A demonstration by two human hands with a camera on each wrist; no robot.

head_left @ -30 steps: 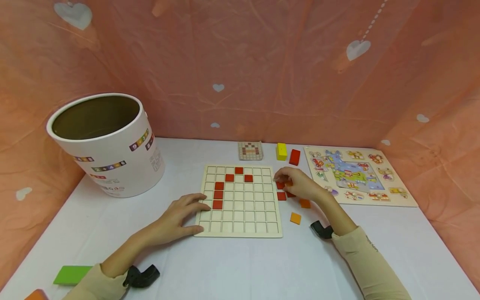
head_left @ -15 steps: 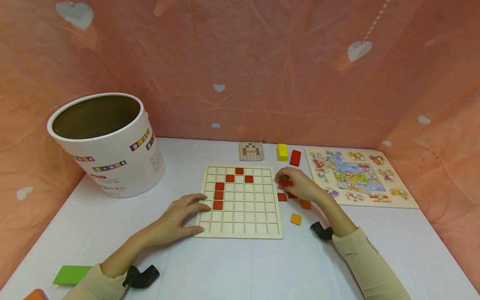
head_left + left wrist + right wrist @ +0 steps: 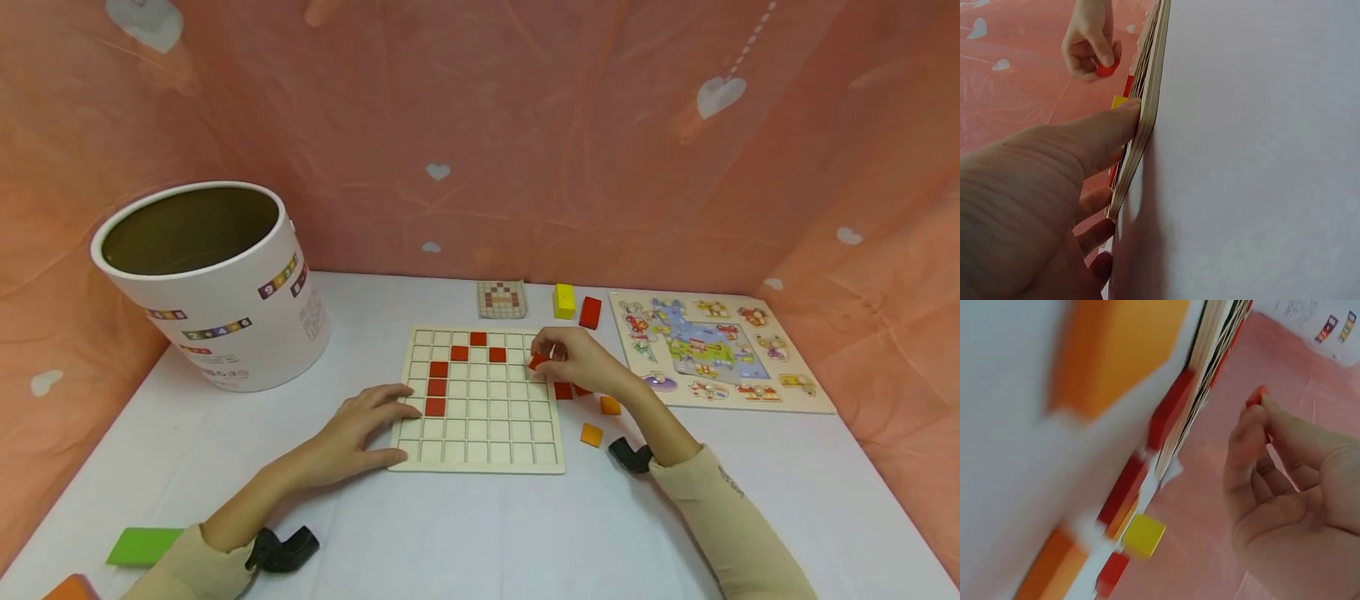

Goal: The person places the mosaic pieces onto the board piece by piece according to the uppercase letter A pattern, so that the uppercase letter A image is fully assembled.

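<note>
A pale wooden grid board lies flat on the table. Several red square tiles sit in its cells, among them one in the top row and a short column on the left. My left hand rests at the board's left edge with fingers extended over the rim. In the left wrist view its thumb touches the board's side. Between thumb and fingertips my right hand pinches a red tile, held above the board's upper right cells.
Loose red tiles and orange tiles lie right of the board. Behind are a pattern card, a yellow block and a red block. A picture puzzle is far right, a white bucket left, a green block front left.
My right hand has moved left from the loose tiles to over the board's right side, carrying a red tile. The left hand has stayed in place.
</note>
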